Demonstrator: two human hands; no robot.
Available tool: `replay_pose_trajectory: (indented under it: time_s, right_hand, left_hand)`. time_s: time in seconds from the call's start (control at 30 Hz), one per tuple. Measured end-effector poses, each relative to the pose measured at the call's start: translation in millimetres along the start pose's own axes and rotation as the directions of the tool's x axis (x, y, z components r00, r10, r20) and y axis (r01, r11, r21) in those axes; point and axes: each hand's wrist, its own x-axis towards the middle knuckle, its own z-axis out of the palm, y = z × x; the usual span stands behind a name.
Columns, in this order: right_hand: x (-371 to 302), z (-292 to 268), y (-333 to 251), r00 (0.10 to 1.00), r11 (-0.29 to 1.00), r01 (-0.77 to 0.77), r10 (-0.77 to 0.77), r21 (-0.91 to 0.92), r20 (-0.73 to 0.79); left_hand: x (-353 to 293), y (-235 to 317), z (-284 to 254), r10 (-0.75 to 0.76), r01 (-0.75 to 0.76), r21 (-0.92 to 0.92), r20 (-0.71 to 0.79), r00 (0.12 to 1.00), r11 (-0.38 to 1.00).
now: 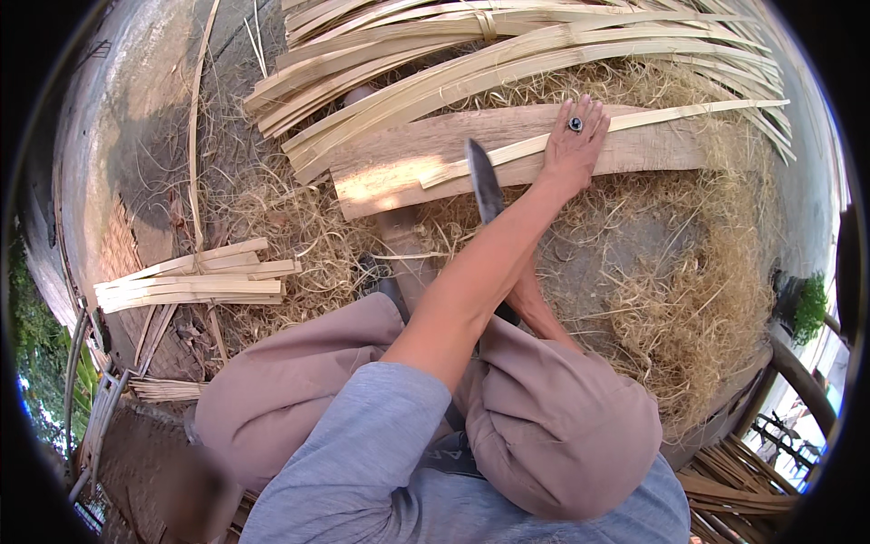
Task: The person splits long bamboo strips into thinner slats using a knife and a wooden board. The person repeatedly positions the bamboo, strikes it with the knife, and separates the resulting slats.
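My left hand, with a dark-stoned ring on one finger, lies flat with fingers stretched out over a pale split strip, which looks like bamboo. The strip rests along a wide wooden board. From beneath my left forearm juts a knife, its dark blade pointing away from me, the tip over the board beside the strip's left end. My right hand is crossed under the left forearm and mostly hidden by it; it is closed on the knife's handle, of which only a dark bit shows.
A large bundle of long strips lies beyond the board. Short strips are piled at left. Curly shavings cover much of the ground. My bent knees are close below the hands. More sticks lie at lower right.
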Motion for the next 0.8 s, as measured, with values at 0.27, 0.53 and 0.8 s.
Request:
replay_pose_trajectory:
  time_s: [0.27,0.53,0.8]
  right_hand:
    - [-9.7,-0.9,-2.6,0.997,0.993,0.060,-0.064,-0.106,-0.034]
    - [0.2,-9.2,-9.6,0.981,1.000,0.024,-0.021,-0.011,0.194]
    - [9.9,-11.7,-14.5,0.953,0.997,-0.071,0.062,0.020,0.297]
  left_hand:
    - [2.5,-3.7,-9.2,0.012,0.000,-0.087,0.130,0.991,0.996]
    - [-1.8,-2.8,-4.9,0.013,-0.003,-0.093,0.107,0.994,0.996]
    - [1.5,-4.8,1.4,-0.015,0.015,0.006,0.004,1.000,1.000]
